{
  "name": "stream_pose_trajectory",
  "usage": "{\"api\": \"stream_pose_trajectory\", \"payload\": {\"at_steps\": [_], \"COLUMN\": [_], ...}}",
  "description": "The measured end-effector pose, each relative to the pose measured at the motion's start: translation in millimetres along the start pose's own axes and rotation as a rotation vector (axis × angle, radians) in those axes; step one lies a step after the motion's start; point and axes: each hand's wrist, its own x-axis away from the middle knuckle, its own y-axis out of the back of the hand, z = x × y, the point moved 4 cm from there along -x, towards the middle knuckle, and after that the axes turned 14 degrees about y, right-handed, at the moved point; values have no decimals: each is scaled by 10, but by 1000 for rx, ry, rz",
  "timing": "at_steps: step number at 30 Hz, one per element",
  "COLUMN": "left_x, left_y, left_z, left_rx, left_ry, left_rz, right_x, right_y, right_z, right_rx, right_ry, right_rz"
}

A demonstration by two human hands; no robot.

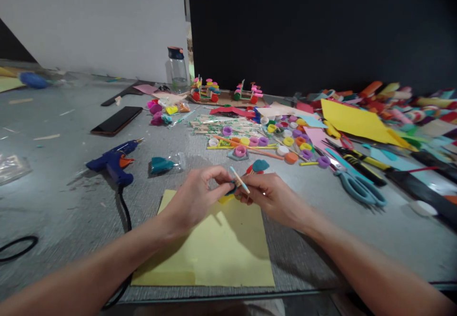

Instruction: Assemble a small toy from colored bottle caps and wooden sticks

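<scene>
Above a yellow sheet of paper point(232, 249), both hands come together on a small craft model. My left hand point(200, 192) is closed, thumb and fingers pinching its dark blue part. From the other side my right hand point(273, 194) grips the same model with bent fingers. A pale blue-and-white stick point(240, 180) slants between the fingertips. A teal piece point(260, 165) with some red beside it sticks up over my right hand. A bit of yellow shows underneath. My fingers hide most of the model, so how its parts join cannot be made out.
A blue glue gun point(114, 161) with a black cord lies left, near a black phone point(116, 120). Behind are bottle caps point(241, 151), wrapped sticks point(228, 124), two finished craft models point(206, 90) and a water bottle point(177, 71). Scissors point(359, 187) and pliers point(360, 163) lie right.
</scene>
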Motion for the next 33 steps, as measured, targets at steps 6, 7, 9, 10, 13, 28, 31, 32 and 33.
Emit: {"api": "stream_pose_trajectory", "payload": {"at_steps": [6, 7, 9, 10, 13, 28, 31, 32, 33], "left_x": [-2, -2, -2, -1, 2, -4, -20, -25, -29], "left_y": [2, 3, 3, 5, 9, 20, 7, 3, 0], "left_z": [-4, -5, -5, -4, -6, -45, -31, -26, -22], "left_rx": [-35, -38, -41, -40, -37, 2, 14, 18, 19], "left_ry": [-7, -8, -9, -9, -12, 30, 22, 17, 12], "left_rz": [-20, -23, -27, -29, -29, 18, 16, 17, 18], "right_x": [12, 12, 11, 11, 10, 10, 7, 7, 7], "right_y": [-42, -45, -46, -44, -27, -30, -30, -32, -34], "right_z": [8, 13, 22, 26, 31, 20, 25, 27, 30], "right_rx": [67, 73, 83, 86, 85, 86, 107, 110, 110], "right_ry": [18, 25, 30, 30, 16, -1, 0, 1, 2], "right_rz": [-12, -13, -14, -14, -18, -8, -13, -13, -14]}}
